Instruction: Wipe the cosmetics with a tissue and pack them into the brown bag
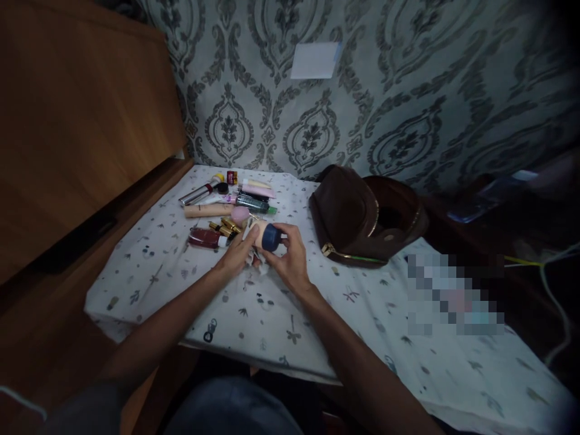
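Between my hands, above the table, is a small cream bottle (260,233) with a dark blue cap (270,237) pointing right. My left hand (236,252) is closed on the bottle's body, together with a crumpled whitish wipe or tissue (263,268) that hangs below it. The fingers of my right hand (292,257) close around the capped end. Just left of my left hand lie a bottle of dark red liquid (203,237) with a white cap and several gold-and-black tubes (225,227). A pink egg-shaped sponge (240,214) rests behind them.
More cosmetics lie farther back: a beige tube (206,210), a dark bottle with a green end (252,203), a pale pink tube (258,188) and a silver tube (199,191). An unzipped brown bag (347,214) stands right. A wooden cabinet (86,103) borders the left.
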A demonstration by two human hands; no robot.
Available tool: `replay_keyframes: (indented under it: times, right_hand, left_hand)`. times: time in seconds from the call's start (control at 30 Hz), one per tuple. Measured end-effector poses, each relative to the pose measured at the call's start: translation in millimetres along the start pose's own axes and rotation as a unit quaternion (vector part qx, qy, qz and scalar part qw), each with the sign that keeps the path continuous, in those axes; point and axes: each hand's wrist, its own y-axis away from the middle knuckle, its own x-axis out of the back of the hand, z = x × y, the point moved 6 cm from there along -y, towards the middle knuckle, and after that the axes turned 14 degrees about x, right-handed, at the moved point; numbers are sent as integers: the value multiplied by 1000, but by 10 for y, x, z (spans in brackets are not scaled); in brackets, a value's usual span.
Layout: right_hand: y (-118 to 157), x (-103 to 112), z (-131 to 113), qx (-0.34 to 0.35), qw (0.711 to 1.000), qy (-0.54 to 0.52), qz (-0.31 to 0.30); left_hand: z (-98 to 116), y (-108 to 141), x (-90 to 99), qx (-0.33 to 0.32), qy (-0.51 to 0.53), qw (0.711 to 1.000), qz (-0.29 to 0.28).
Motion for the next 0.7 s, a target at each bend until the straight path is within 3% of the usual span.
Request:
replay_keyframes:
  times: [0.23,0.4,0.57,0.7]
  right_hand:
    - [40,-71,92,-45,997,-67,5]
    - [67,-43,110,-52,998,-9,37]
    - [58,25,81,-37,997,46,49]
    - [38,58,64,-32,996,69,55]
  left_hand:
    - [26,-38,48,-31,28,999,34]
    - [-16,-99,113,-69,-65,992,81]
    - [134,-40,135,-150,-171,962,150]
    - [215,17,75,-204,-240,933,171]
